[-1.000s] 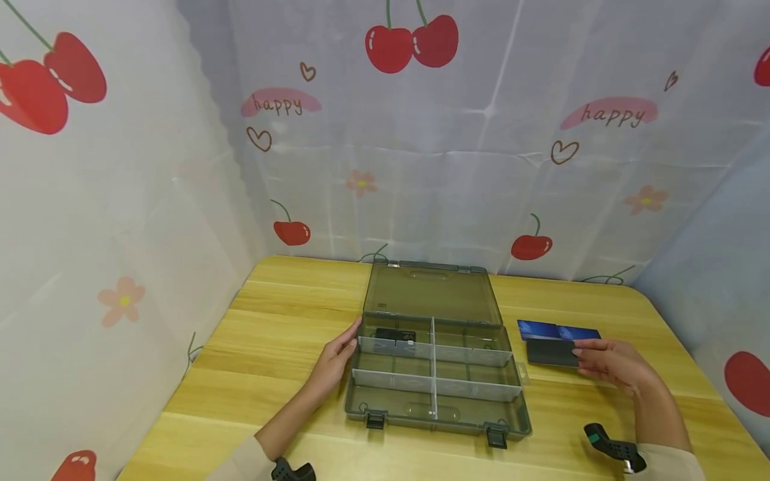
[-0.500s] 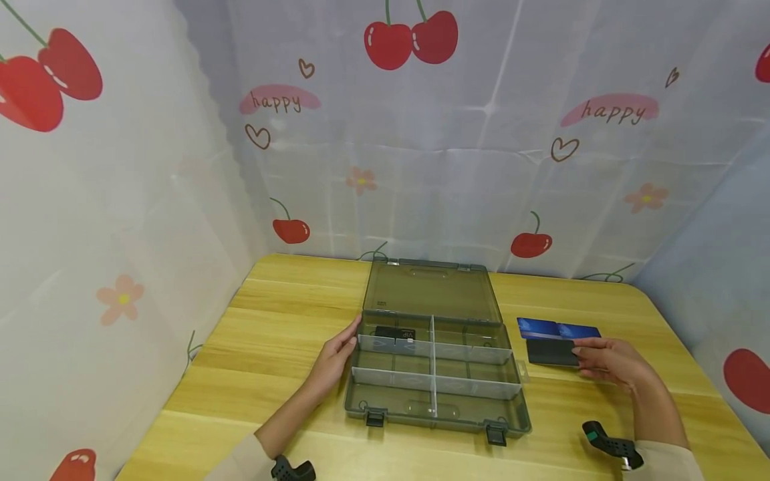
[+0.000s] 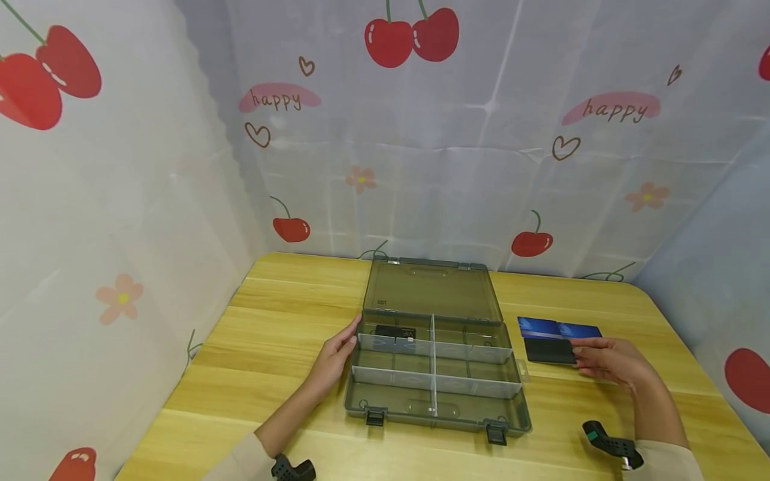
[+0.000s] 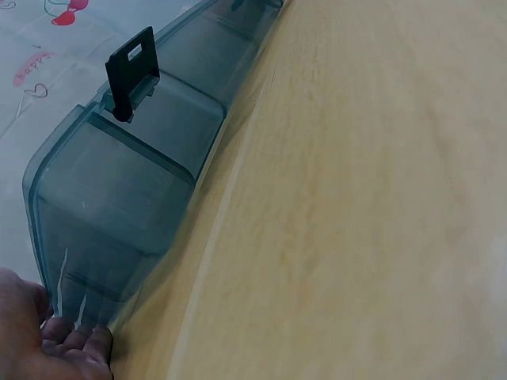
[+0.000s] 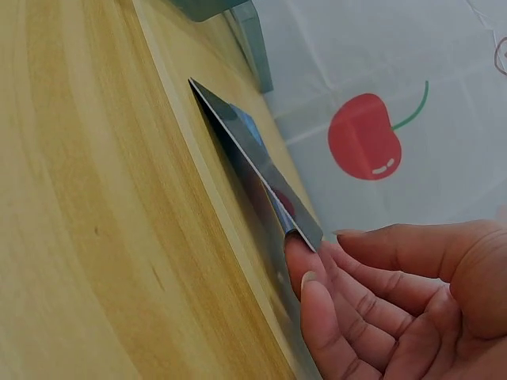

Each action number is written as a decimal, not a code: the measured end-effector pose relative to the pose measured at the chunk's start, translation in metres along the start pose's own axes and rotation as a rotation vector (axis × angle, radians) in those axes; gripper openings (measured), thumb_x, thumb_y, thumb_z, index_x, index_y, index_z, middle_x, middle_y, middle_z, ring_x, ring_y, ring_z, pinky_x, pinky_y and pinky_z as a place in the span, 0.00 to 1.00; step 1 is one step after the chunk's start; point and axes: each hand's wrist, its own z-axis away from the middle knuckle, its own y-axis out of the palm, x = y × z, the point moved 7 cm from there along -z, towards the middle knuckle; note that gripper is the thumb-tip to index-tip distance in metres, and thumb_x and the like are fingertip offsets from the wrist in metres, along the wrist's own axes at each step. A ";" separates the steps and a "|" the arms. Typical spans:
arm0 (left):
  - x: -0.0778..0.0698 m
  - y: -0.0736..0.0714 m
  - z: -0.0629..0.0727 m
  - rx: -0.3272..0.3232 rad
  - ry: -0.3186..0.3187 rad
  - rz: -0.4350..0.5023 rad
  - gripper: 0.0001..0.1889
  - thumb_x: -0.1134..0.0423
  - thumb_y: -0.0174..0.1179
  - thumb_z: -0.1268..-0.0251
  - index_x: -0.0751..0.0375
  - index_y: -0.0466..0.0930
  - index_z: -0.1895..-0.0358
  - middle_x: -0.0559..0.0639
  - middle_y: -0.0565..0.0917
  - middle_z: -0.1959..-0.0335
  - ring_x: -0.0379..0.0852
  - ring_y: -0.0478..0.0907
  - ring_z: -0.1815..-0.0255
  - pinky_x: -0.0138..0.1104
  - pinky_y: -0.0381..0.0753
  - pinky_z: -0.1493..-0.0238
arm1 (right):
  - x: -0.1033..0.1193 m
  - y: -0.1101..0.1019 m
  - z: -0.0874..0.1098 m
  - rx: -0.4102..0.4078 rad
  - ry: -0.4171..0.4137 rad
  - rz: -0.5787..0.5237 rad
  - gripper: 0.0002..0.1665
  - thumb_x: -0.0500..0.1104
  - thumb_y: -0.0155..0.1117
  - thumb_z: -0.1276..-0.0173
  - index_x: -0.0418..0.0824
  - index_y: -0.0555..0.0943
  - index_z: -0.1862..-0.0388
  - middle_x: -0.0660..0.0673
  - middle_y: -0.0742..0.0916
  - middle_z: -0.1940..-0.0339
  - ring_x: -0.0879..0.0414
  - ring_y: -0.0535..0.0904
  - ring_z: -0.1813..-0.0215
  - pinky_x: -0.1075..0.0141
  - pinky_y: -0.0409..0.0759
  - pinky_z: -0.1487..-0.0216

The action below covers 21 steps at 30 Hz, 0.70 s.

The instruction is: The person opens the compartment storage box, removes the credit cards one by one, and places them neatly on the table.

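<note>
A translucent grey-green compartment box (image 3: 434,427) stands with its lid folded back on the table. My left hand (image 3: 331,361) grips its left side, thumb near the rim and fingers on the outer wall. A black card marked VIP (image 3: 394,333) lies in the back left compartment. To the right of the box my right hand (image 3: 607,361) pinches the right end of a plain black card (image 3: 549,350). In the right wrist view this card (image 5: 253,162) is tilted, with a fingertip under its near corner. Two blue cards (image 3: 537,327) lie just behind it, partly covered.
The box's lid (image 3: 430,291) reaches back close to the cherry-printed curtain (image 3: 445,180). Two black latches (image 3: 496,433) hang at the box's front edge. White dividers (image 3: 394,379) part its inside. Wooden tabletop (image 3: 289,314) spreads on both sides.
The black card has shifted slightly left with the right fingertips, and its top looks darker. My left hand and the box have stayed in place.
</note>
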 end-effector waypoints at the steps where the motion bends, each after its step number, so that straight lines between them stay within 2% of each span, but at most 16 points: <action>1: 0.000 0.000 0.000 0.000 -0.001 0.000 0.25 0.63 0.43 0.16 0.56 0.59 0.20 0.47 0.58 0.19 0.47 0.49 0.18 0.42 0.53 0.22 | 0.000 0.000 0.000 0.000 0.003 -0.003 0.22 0.36 0.60 0.24 0.22 0.77 0.38 0.46 0.89 0.60 0.55 0.88 0.63 0.62 0.88 0.58; 7: -0.001 0.000 0.000 -0.001 -0.002 0.000 0.25 0.64 0.44 0.16 0.56 0.59 0.20 0.47 0.58 0.19 0.47 0.50 0.18 0.42 0.53 0.22 | 0.002 0.000 0.002 0.000 0.011 -0.011 0.24 0.37 0.60 0.24 0.20 0.75 0.37 0.47 0.90 0.58 0.54 0.89 0.61 0.61 0.88 0.57; 13: -0.003 0.001 0.000 0.000 -0.005 0.000 0.25 0.64 0.43 0.16 0.56 0.59 0.20 0.46 0.58 0.19 0.47 0.50 0.18 0.43 0.54 0.22 | 0.005 0.000 0.003 -0.023 0.005 0.038 0.29 0.40 0.62 0.24 0.17 0.71 0.35 0.47 0.90 0.58 0.54 0.89 0.61 0.61 0.88 0.58; 21: -0.003 0.001 0.001 0.003 -0.006 -0.004 0.25 0.64 0.43 0.16 0.55 0.58 0.20 0.47 0.57 0.19 0.47 0.49 0.18 0.43 0.53 0.22 | 0.004 -0.001 0.002 -0.038 0.036 0.020 0.28 0.43 0.64 0.25 0.19 0.75 0.39 0.47 0.90 0.60 0.54 0.89 0.62 0.62 0.88 0.58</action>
